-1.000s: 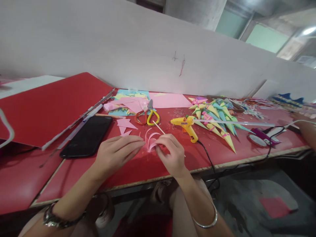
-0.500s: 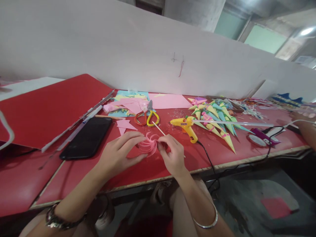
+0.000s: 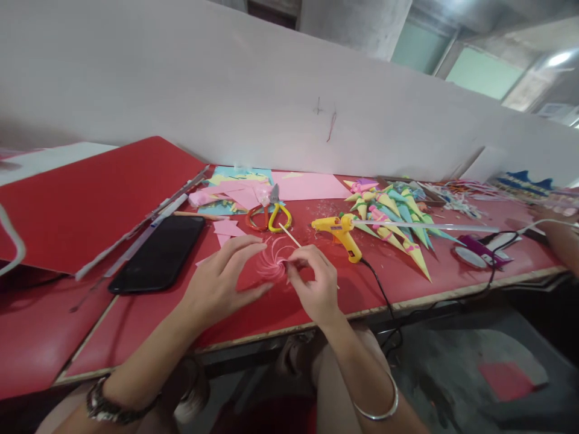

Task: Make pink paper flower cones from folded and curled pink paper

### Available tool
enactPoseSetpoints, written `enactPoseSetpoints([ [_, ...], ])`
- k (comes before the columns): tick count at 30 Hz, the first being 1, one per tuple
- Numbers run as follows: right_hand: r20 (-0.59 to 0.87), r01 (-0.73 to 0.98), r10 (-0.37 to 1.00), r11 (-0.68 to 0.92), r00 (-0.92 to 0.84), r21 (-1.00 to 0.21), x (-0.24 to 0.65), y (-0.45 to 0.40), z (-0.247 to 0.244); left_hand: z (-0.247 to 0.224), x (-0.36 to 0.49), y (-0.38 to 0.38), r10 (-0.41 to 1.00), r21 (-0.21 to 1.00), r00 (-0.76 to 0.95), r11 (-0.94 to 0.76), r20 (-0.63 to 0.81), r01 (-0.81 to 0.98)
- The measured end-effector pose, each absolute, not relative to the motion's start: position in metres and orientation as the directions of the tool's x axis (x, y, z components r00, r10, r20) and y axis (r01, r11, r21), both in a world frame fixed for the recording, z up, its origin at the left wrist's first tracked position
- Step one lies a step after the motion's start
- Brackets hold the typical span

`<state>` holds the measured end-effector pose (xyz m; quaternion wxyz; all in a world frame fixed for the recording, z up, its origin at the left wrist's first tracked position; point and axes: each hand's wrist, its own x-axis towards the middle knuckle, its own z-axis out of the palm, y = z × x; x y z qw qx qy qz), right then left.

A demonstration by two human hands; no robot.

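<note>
A pink swirl of thin curved paper strips (image 3: 272, 259), slightly blurred, is pinched at its right side by my right hand (image 3: 313, 280). Thumb and fingers of my left hand (image 3: 221, 277) are spread around the swirl's left side, apart from it. Behind the swirl lie scissors (image 3: 279, 217) with one red and one yellow handle. A thin wooden stick (image 3: 289, 234) runs under my right hand. To the right rests a yellow glue gun (image 3: 341, 232) with a long clear glue stick in its back.
Yellow, green and pink paper cones (image 3: 398, 211) are piled right of the glue gun. A black phone (image 3: 158, 253) and a red board (image 3: 104, 199) lie left. Pink paper (image 3: 312, 185) is at the back; another person's arm (image 3: 558, 241) shows far right.
The fingers of my left hand have opened wider and come off the pink swirl. The swirl's strips look more spread and blurred, with my right hand still pinching it.
</note>
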<state>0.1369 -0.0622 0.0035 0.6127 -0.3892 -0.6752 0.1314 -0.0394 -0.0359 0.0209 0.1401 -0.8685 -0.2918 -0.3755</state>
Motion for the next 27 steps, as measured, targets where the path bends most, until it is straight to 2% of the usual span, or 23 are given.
enactPoseSetpoints([
  [4, 0.554, 0.188, 0.824, 0.53, 0.113, -0.827, 0.1353, -0.0596, 0.0024, 0.019, -0.0388, -0.0377, 0.497, 0.116, 0.516, -0.79, 0.698, 0.603],
  [6, 0.483, 0.115, 0.867, 0.471, 0.121, -0.875, 0.1348, -0.0583, 0.0017, 0.0202, -0.038, -0.039, 0.544, 0.194, 0.508, -0.786, 0.668, 0.587],
  [9, 0.445, 0.067, 0.891, 0.441, 0.093, -0.895, 0.1342, -0.0574, 0.0005, 0.0231, -0.036, -0.0394, 0.604, 0.266, 0.475, -0.754, 0.64, 0.601],
  [13, 0.48, 0.126, 0.875, 0.471, 0.056, -0.873, 0.1337, -0.0577, -0.0005, 0.0225, -0.0333, -0.0364, 0.638, 0.304, 0.45, -0.729, 0.624, 0.613],
  [19, 0.505, 0.163, 0.861, 0.49, 0.066, -0.857, 0.1342, -0.0585, 0.0001, 0.016, -0.0332, -0.034, 0.595, 0.252, 0.465, -0.753, 0.655, 0.608],
  [27, 0.487, 0.181, 0.866, 0.463, 0.117, -0.868, 0.1345, -0.0577, 0.0004, 0.0176, -0.0358, -0.0381, 0.488, 0.056, 0.416, -0.698, 0.768, 0.714],
])
